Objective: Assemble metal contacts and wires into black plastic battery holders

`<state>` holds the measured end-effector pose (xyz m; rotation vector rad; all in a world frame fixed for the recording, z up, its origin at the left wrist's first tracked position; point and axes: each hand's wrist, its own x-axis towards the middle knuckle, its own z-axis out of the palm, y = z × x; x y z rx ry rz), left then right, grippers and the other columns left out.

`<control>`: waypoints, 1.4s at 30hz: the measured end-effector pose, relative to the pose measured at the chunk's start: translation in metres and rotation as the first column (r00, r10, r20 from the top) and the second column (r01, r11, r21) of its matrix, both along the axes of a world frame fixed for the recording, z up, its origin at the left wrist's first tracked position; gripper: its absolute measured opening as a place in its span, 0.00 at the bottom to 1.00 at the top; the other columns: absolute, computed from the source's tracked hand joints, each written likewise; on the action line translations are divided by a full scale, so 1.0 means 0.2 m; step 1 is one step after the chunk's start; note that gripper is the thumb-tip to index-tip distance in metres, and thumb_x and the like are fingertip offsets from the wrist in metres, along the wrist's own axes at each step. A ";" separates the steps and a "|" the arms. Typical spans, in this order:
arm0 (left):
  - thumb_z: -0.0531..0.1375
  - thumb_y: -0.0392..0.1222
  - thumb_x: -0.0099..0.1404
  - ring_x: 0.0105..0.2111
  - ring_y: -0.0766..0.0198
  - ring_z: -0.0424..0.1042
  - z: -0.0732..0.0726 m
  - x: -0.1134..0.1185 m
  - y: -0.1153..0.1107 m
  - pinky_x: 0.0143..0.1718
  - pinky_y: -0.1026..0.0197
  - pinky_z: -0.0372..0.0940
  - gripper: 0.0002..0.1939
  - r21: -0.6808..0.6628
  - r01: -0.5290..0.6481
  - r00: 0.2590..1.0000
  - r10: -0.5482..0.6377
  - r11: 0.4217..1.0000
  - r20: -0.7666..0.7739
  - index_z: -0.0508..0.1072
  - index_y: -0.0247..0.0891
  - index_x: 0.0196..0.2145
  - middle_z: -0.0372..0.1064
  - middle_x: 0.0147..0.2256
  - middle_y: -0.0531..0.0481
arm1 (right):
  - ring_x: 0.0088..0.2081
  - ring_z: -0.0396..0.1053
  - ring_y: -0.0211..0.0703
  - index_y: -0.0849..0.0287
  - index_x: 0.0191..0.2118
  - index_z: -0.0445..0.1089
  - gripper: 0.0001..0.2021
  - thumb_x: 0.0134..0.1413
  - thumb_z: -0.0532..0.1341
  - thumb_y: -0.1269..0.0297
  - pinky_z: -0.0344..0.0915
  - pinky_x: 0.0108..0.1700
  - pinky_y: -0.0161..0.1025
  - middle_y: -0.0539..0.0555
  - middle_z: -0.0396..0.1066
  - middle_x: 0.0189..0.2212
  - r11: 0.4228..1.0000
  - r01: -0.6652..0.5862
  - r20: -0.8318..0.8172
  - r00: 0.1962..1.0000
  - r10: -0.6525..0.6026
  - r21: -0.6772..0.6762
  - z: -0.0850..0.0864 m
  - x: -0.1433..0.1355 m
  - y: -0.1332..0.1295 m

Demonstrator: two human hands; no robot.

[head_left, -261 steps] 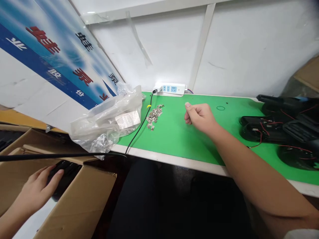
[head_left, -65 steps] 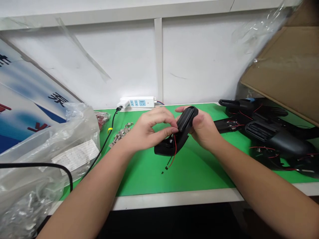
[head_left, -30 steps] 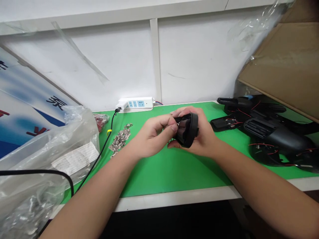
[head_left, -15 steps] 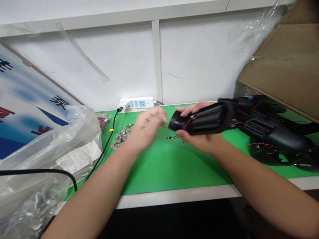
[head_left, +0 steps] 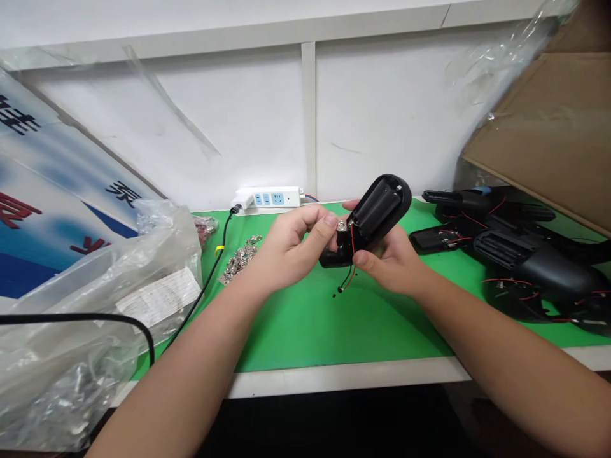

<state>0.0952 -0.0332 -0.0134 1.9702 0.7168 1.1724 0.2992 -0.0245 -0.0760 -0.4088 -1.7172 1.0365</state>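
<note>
My right hand (head_left: 394,257) is closed round a black plastic housing (head_left: 382,200), held tilted above the green table with its long ribbed hollow towards me. A red wire (head_left: 353,238) runs along the housing, and wire ends dangle below it. My left hand (head_left: 303,245) pinches a small shiny metal piece (head_left: 341,225) between thumb and fingers at the housing's lower end. The fingers partly hide that piece, and I cannot tell whether it is seated. Left of this hand lies a pile of small metal parts (head_left: 241,259).
More black housings (head_left: 539,254) with red wires lie at the right, below a cardboard box (head_left: 544,133). A white power strip (head_left: 277,197) stands against the wall. Clear plastic bags (head_left: 162,254) and a black cable (head_left: 205,286) occupy the left side.
The left hand has moved right, bringing the small metal piece to the housing. The right hand has turned the housing so its ribbed end points up and right.
</note>
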 end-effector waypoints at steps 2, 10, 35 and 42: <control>0.60 0.56 0.74 0.28 0.69 0.68 0.00 0.00 0.00 0.31 0.65 0.63 0.22 -0.080 -0.018 1.000 0.018 0.997 -0.006 0.72 0.35 0.29 0.70 0.27 0.50 | 0.51 0.78 0.45 0.47 0.65 0.62 0.32 0.59 0.72 0.54 0.75 0.58 0.46 0.54 0.76 0.49 0.999 -0.011 0.002 1.000 0.011 -0.031 0.00 0.00 0.00; 0.70 0.51 0.66 0.30 0.69 0.70 0.00 0.01 0.00 0.30 0.66 0.65 0.14 -0.134 -0.021 0.998 0.029 0.991 0.058 0.80 0.35 0.37 0.75 0.32 0.48 | 0.52 0.77 0.48 0.50 0.63 0.63 0.30 0.59 0.72 0.50 0.75 0.57 0.48 0.56 0.76 0.49 0.997 0.061 0.007 0.998 -0.061 -0.046 0.00 0.00 0.01; 0.66 0.43 0.70 0.36 0.63 0.77 0.00 -0.07 0.05 0.46 0.53 0.67 0.05 0.635 0.036 0.976 0.109 0.772 -0.188 0.83 0.47 0.36 0.83 0.37 0.51 | 0.54 0.76 0.50 0.51 0.64 0.64 0.31 0.59 0.71 0.49 0.74 0.57 0.48 0.57 0.75 0.52 0.983 0.067 0.133 0.987 -0.091 0.172 0.02 0.04 0.02; 0.64 0.43 0.72 0.40 0.60 0.77 0.00 -0.07 0.03 0.46 0.52 0.66 0.06 0.624 0.043 0.960 0.140 0.781 -0.242 0.83 0.47 0.38 0.83 0.37 0.51 | 0.58 0.74 0.51 0.48 0.67 0.64 0.35 0.57 0.73 0.49 0.71 0.62 0.48 0.57 0.71 0.61 0.984 0.075 0.179 0.978 -0.104 0.159 0.01 0.05 0.03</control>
